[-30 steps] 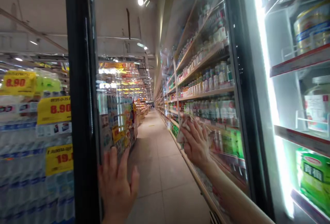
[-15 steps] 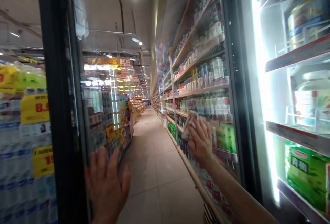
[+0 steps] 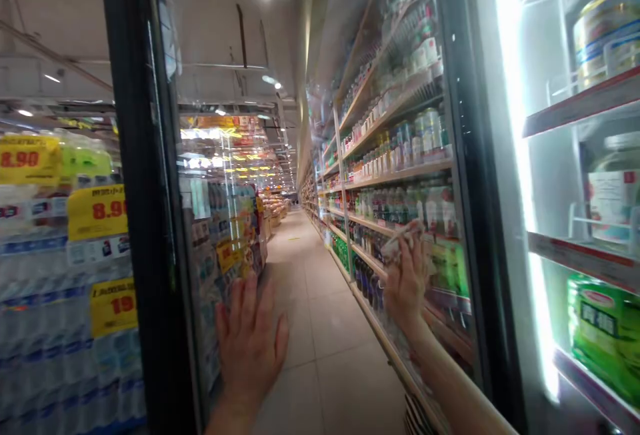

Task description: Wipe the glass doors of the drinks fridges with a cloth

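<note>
I face a glass fridge door (image 3: 310, 155) in a black frame (image 3: 140, 221). My left hand (image 3: 250, 345) lies flat on the lower left of the glass with its fingers spread, holding nothing. My right hand (image 3: 406, 285) presses a small whitish cloth (image 3: 400, 240) against the glass near its right edge, fingers pointing up. Through the pane I see a shop aisle and shelves of bottles (image 3: 400, 148).
The open fridge on the right has lit shelves (image 3: 580, 105) with tins, jars and green packs (image 3: 605, 331). On the left, stacked water bottles carry yellow price tags (image 3: 97, 211). The door's right frame (image 3: 475, 188) stands beside my right forearm.
My right hand has slid the cloth to the right across the glass, towards the door's right edge. My left hand has stayed flat on the pane, shifting a little to the right.
</note>
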### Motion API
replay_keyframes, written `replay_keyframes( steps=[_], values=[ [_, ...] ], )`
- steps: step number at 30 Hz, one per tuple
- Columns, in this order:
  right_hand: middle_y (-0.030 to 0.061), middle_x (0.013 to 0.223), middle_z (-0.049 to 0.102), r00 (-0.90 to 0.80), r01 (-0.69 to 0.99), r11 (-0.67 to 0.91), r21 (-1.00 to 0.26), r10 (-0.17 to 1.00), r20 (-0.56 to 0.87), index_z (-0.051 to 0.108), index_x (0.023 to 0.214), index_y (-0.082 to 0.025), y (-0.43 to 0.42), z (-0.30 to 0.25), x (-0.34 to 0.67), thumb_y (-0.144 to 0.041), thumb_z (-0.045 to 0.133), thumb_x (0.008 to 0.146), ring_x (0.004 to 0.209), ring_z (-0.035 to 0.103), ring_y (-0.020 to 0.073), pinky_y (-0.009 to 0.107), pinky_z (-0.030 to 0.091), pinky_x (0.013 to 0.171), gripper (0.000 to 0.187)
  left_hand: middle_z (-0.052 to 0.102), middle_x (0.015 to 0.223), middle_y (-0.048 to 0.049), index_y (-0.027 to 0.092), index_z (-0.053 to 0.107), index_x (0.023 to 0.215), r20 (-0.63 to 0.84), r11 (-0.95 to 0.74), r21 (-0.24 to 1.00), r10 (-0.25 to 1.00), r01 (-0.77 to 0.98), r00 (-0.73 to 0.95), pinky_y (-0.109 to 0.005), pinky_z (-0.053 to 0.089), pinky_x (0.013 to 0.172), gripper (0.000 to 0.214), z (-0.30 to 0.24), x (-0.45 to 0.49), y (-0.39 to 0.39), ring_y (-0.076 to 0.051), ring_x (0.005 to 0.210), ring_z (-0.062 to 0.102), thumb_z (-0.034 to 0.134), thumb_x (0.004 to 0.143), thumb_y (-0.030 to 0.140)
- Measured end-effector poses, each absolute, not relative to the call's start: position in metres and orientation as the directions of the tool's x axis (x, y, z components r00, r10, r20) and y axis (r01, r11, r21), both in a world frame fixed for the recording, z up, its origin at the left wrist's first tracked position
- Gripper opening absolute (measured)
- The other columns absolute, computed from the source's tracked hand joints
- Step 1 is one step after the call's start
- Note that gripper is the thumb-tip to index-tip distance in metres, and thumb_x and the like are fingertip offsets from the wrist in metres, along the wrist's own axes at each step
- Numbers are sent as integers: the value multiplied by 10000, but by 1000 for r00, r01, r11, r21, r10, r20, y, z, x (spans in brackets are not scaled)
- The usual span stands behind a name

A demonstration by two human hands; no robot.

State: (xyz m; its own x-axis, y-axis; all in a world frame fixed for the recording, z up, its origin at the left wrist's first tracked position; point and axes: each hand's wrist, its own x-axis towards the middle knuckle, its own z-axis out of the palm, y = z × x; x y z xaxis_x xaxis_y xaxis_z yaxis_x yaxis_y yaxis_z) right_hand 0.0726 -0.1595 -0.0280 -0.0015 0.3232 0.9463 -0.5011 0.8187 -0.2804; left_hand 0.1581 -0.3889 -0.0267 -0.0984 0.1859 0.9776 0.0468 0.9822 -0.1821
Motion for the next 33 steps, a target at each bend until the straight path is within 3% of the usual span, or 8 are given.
replay_keyframes(
  steps=[5, 7, 12, 18, 20, 25, 30, 33],
  values=[
    [32, 1415, 413, 89, -617, 753, 230, -223, 971, 505, 1261, -269, -197, -44, 93, -157, 425, 790, 1369, 257, 248, 510, 203, 1104, 491, 221, 1496, -126, 224, 189, 1434, 976, 980, -189, 194, 64, -100, -519, 158, 1105, 694, -26, 158, -392, -278, 1385, 176, 513, 822, 188],
    [49, 1414, 414, 71, -594, 790, 151, -135, 988, 497, 1274, -259, -188, -42, 88, -169, 424, 799, 1368, 257, 255, 525, 197, 1100, 488, 228, 1493, -125, 227, 199, 1432, 976, 980, -188, 194, 69, -103, -522, 163, 1103, 693, -27, 158, -393, -281, 1384, 179, 522, 819, 193],
    [130, 1455, 331, -39, -487, 810, -327, 354, 934, 355, 1384, -213, -165, -36, 74, -203, 355, 855, 1375, 225, 306, 590, 252, 1041, 529, 262, 1482, -121, 232, 226, 1424, 979, 982, -174, 180, 70, -97, -519, 160, 1108, 679, -29, 156, -392, -277, 1379, 199, 524, 815, 206],
    [61, 1383, 453, 33, -664, 731, 155, -179, 983, 512, 1257, -253, -236, -57, 112, -180, 434, 791, 1360, 272, 260, 521, 167, 1110, 478, 278, 1472, -132, 213, 235, 1423, 971, 979, -188, 197, 80, -133, -502, 172, 1106, 659, -31, 159, -396, -267, 1382, 190, 513, 826, 203],
    [66, 1377, 459, 42, -660, 736, 150, -163, 986, 518, 1251, -246, -235, -57, 112, -188, 427, 799, 1357, 279, 258, 518, 168, 1108, 465, 288, 1468, -127, 214, 233, 1424, 965, 975, -205, 216, 88, -151, -485, 179, 1108, 656, -35, 162, -399, -258, 1382, 191, 506, 828, 199],
    [141, 1447, 343, -59, -534, 812, -235, 242, 968, 379, 1362, -196, -218, -63, 103, -154, 381, 845, 1387, 190, 293, 573, 231, 1054, 519, 298, 1463, -134, 195, 231, 1424, 953, 970, -226, 240, 91, -184, -464, 175, 1114, 662, -47, 169, -403, -248, 1386, 176, 504, 821, 181],
    [61, 1403, 428, -37, -670, 739, 62, -117, 992, 503, 1262, -256, -252, -86, 123, -162, 422, 804, 1363, 264, 279, 538, 185, 1095, 474, 277, 1475, -128, 197, 229, 1425, 946, 963, -249, 265, 107, -186, -432, 145, 1127, 662, -54, 174, -408, -228, 1393, 157, 500, 822, 163],
    [78, 1405, 421, -42, -624, 781, -20, -8, 999, 497, 1265, -235, -241, -87, 117, -154, 413, 821, 1370, 248, 271, 536, 182, 1095, 460, 283, 1475, -120, 195, 250, 1419, 935, 956, -264, 287, 129, -207, -407, 146, 1128, 653, -57, 179, -411, -223, 1392, 165, 506, 819, 160]
  ],
)
